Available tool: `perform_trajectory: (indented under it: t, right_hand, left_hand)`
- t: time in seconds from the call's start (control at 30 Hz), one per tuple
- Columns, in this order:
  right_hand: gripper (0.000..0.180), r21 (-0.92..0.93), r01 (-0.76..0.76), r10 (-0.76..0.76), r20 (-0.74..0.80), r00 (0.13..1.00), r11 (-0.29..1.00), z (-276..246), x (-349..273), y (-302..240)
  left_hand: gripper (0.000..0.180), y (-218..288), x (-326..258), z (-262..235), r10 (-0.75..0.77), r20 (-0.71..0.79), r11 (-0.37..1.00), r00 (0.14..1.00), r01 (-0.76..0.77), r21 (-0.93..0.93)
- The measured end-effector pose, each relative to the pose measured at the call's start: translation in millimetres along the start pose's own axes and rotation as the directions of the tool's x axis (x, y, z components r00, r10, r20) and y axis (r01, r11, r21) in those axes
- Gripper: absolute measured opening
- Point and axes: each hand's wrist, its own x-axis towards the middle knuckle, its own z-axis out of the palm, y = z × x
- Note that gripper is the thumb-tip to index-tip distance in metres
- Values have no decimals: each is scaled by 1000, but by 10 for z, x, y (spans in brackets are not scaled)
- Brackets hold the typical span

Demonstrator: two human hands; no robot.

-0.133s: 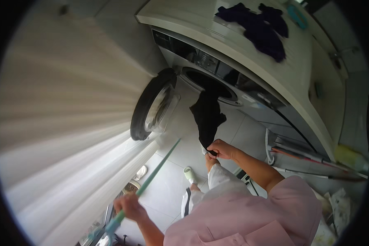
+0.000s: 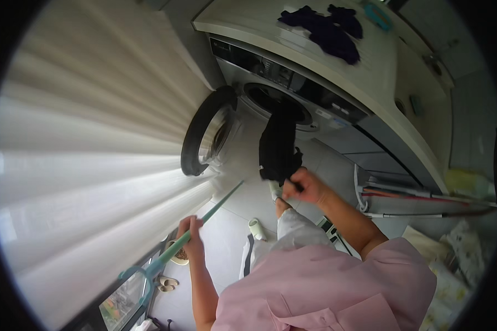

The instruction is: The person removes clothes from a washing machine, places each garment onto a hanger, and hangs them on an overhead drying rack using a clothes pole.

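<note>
a pale pleated curtain (image 2: 88, 165) fills the whole left side of your view, lit from behind. to the right of it stands a front-loading washing machine (image 2: 337, 118) set under a cream countertop (image 2: 381, 71), and a heap of dark blue cloth (image 2: 326, 27) lies on that countertop, well apart from your hands. the machine's round door (image 2: 204, 132) is swung open toward the curtain, leaving the drum opening (image 2: 268, 99) exposed. a black garment (image 2: 279, 146) hangs from the drum opening down to your right hand (image 2: 303, 186), which is closed in a fist around its lower end, just in front of the machine. your left hand (image 2: 192, 243) is lower and nearer the curtain, closed around a long teal pole (image 2: 204, 218) that runs diagonally from a forked end (image 2: 143, 276) at the lower left up toward the garment; its far tip stops just short of the black cloth. your pink sleeve (image 2: 337, 287) covers the lower middle of the view. on the pale floor (image 2: 243, 198) between your arms lies a small white cylinder (image 2: 255, 227), and to the right of the machine several thin rods (image 2: 414, 193) lie on a rack.
</note>
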Motion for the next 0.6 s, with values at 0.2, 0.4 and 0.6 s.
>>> perform_trajectory:
  t: [0.2,0.4,0.6]
  right_hand:
    - [36,445,309,-414,160,896,841,1093,-1285,-1188]
    - [41,436,523,-681,489,545,732,2569,-2194,-1880]
    - [37,403,617,-674,676,297,676,3521,-2882,-3018]
  left_hand:
    - [26,108,-601,-1349,163,231,979,959,-186,83]
    - [30,1309,-1496,-2701,194,388,929,901,-295,221]
    - [37,2121,-2435,-3033,278,816,957,506,-221,-189]
